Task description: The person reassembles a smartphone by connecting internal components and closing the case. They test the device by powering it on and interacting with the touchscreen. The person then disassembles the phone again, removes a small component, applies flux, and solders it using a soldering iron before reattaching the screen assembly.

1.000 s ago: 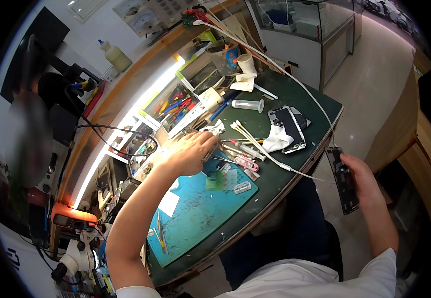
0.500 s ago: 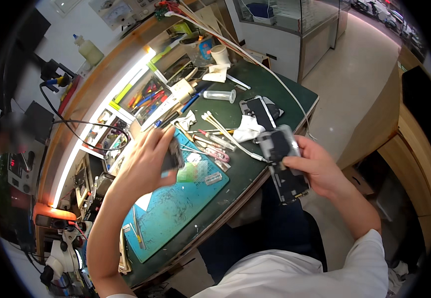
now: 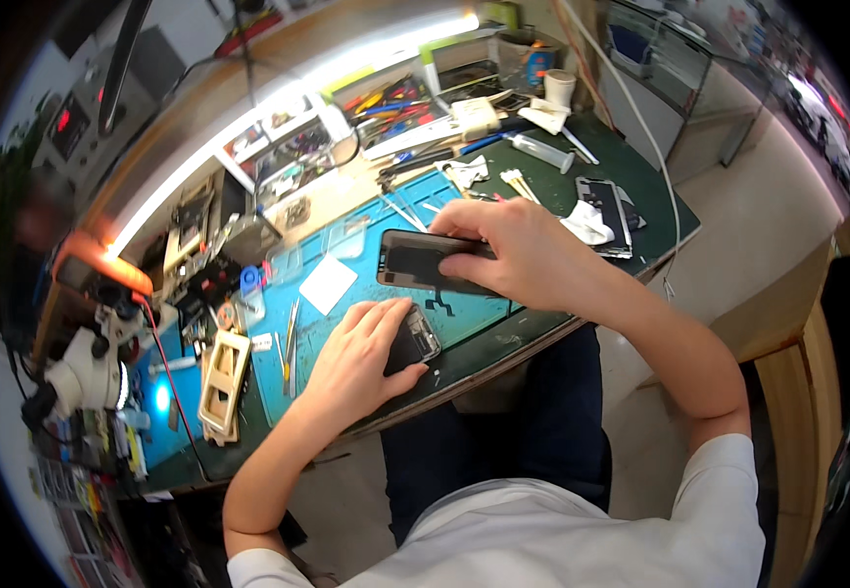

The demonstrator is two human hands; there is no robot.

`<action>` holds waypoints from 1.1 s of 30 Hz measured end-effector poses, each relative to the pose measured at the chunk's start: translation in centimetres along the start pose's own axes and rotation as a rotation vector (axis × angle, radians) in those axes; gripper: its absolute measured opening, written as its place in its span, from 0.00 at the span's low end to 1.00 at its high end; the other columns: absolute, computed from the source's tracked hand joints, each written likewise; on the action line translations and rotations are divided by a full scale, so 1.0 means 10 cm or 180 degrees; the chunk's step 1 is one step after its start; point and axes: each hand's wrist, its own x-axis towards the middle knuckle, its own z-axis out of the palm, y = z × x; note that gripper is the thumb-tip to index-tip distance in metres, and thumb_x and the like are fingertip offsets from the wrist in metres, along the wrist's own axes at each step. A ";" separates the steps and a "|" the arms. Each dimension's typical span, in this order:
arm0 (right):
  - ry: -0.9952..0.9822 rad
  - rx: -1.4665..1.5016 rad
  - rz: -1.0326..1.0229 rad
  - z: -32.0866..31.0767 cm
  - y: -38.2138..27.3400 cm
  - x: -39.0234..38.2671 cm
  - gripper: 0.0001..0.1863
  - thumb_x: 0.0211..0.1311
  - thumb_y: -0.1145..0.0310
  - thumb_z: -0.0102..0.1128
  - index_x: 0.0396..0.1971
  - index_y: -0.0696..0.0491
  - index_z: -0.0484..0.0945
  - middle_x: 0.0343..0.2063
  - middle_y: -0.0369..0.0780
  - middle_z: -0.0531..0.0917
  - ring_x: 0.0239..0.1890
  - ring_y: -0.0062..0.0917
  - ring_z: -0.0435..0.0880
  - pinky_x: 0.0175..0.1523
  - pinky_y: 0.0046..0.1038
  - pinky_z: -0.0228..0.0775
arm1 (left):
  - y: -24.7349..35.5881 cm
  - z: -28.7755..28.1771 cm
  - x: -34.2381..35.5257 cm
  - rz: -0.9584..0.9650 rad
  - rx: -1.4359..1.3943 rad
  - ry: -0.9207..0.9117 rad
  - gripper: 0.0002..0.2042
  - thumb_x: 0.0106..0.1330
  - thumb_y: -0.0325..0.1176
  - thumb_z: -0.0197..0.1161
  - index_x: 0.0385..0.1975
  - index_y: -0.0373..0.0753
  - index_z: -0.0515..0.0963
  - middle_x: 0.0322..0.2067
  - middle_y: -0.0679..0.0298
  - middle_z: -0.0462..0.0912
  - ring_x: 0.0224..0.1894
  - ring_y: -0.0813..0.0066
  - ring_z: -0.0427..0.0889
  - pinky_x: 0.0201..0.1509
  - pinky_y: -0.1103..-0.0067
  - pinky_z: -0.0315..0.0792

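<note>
My left hand (image 3: 351,367) grips an opened phone body (image 3: 423,338) at the front edge of the blue work mat (image 3: 479,321); the fingers cover its left part, and metal inner parts show at its right end. Pinched between the thumb and fingers of my right hand (image 3: 533,250) is a dark, flat phone screen (image 3: 410,263), held just above and behind the body, apart from it. My right hand hides its right end. A thin black flex strip (image 3: 439,304) lies on the mat between the two.
A white card (image 3: 329,284) and tweezers (image 3: 291,348) lie on the mat. Cotton swabs (image 3: 518,184), a syringe (image 3: 542,154) and another phone part (image 3: 606,211) are at the back right. A wooden holder (image 3: 224,382) and a microscope (image 3: 82,367) stand left.
My right hand has brought the phone screen leftward over the mat from beyond the bench's edge. My left hand has lowered the phone body to the mat's front edge. The view has turned left.
</note>
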 end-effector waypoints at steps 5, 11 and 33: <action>-0.0357 -0.0623 -0.0872 0.19 -0.12 0.32 0.12 0.63 0.66 0.69 0.46 0.49 0.85 0.30 0.44 0.88 0.38 0.41 0.89 0.46 0.40 0.80 | -0.19 -0.29 -0.07 -0.0573 -0.1611 0.0544 0.37 0.61 0.36 0.78 0.69 0.36 0.69 0.55 0.50 0.83 0.59 0.55 0.82 0.65 0.67 0.73; -0.0430 -0.0273 -0.0894 0.37 -0.21 0.58 0.15 0.61 0.65 0.71 0.48 0.49 0.86 0.33 0.45 0.89 0.36 0.37 0.89 0.43 0.37 0.80 | -0.41 -0.32 -0.20 -0.0991 -0.3378 0.1077 0.12 0.75 0.30 0.67 0.52 0.30 0.83 0.42 0.66 0.88 0.44 0.84 0.82 0.51 0.80 0.78; -0.0744 0.0959 -0.0800 1.08 0.32 0.52 0.17 0.62 0.81 0.68 0.52 0.58 0.82 0.45 0.44 0.88 0.44 0.32 0.90 0.51 0.30 0.81 | -0.23 0.31 -0.98 -0.0284 0.0404 0.1711 0.36 0.62 0.42 0.77 0.67 0.36 0.69 0.59 0.64 0.86 0.55 0.67 0.74 0.60 0.70 0.68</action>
